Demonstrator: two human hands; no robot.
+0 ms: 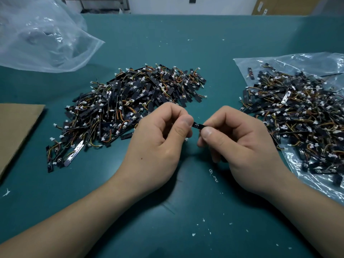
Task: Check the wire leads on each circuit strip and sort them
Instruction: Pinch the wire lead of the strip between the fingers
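Note:
A small black circuit strip (197, 125) shows as a short stretch between my two thumbs; the rest of it is hidden inside my fingers. My left hand (158, 138) pinches one end with curled fingers. My right hand (240, 136) pinches the other end. A white connector (186, 139) peeks out below my left fingers. Behind my hands lies a big loose pile of black strips (130, 105) with orange, yellow and red wire leads and white plugs. A second pile of strips (297, 116) lies on a clear plastic bag (290, 60) at the right.
A crumpled clear plastic bag (42, 38) sits at the far left. A brown cardboard sheet (16, 127) lies at the left edge. The teal table (186, 43) carries small white scraps (214, 175). A cardboard box (290, 5) stands beyond the far edge.

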